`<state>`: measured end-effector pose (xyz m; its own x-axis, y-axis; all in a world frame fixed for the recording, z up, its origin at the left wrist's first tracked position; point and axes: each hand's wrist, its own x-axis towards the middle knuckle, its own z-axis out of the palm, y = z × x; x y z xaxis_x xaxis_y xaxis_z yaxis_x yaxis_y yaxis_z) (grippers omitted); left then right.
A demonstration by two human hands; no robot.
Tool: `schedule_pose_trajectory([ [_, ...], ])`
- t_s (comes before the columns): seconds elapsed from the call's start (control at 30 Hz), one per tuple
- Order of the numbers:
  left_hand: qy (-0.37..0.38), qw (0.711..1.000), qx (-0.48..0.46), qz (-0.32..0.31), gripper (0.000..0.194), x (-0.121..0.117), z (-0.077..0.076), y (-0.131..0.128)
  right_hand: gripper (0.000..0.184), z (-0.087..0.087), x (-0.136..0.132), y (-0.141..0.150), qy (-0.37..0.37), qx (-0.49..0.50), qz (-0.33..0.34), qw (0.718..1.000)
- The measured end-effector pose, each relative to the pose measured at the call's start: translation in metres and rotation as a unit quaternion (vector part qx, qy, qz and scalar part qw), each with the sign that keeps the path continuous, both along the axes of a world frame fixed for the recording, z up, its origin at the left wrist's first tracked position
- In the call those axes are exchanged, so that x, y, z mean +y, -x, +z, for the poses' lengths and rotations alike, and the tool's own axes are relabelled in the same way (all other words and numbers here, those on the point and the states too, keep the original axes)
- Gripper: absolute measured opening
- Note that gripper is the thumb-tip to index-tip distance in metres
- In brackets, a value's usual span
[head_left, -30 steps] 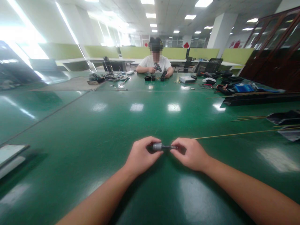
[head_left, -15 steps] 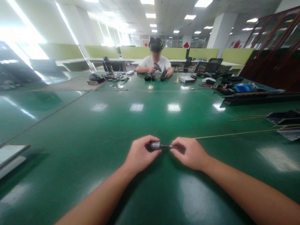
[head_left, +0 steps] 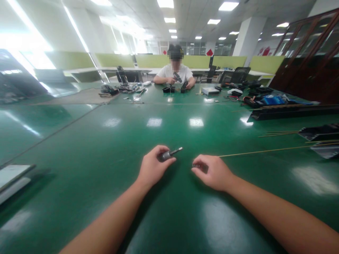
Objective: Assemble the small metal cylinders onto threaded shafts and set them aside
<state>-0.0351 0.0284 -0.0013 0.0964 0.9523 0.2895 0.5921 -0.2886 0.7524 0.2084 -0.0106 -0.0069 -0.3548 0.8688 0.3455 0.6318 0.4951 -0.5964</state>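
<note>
Between the thumb and fingers of my left hand is a grey metal cylinder with a thin shaft. Its shaft points up and to the right and ends in a pale tip. Part of the cylinder is hidden in the palm. To the right, my right hand is closed in a pinch on a small dark metal piece, mostly covered by the fingers. The shaft and the small piece are apart. Both hands are just over the green tabletop.
A thin brass-coloured rod lies right of my right hand, near dark metal channels. Pale flat slabs are at the left edge. Across the table a person holds a power drill among parts and tools.
The shaft has come away from the small piece in my right hand. My left hand has moved left and slightly up, tilting the cylinder. My right hand has barely moved.
</note>
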Motion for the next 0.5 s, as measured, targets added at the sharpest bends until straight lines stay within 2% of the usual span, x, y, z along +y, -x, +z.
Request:
schedule_pose_trajectory([
  [0.1, 0.037, 0.995, -0.090, -0.010, 0.052, 0.005, -0.003, 0.003, 0.010, -0.001, 0.001, 0.000, 0.003, 0.002, 0.000, 1.000],
  [0.2, 0.078, 0.987, -0.136, -0.030, 0.050, 0.003, -0.005, 0.003, 0.010, -0.002, 0.002, 0.000, 0.005, 0.002, 0.003, 1.000],
  [0.33, 0.119, 0.975, -0.186, -0.030, 0.050, -0.009, 0.007, 0.007, 0.010, -0.004, 0.002, -0.001, 0.012, 0.005, 0.014, 1.000],
  [0.43, 0.141, 0.979, -0.149, -0.012, 0.053, -0.024, 0.027, 0.025, 0.011, -0.006, 0.002, -0.001, 0.016, 0.007, 0.021, 1.000],
  [0.5, 0.121, 0.989, -0.072, 0.039, 0.054, -0.040, 0.037, 0.050, 0.012, -0.006, 0.002, -0.001, 0.014, 0.007, 0.021, 1.000],
])
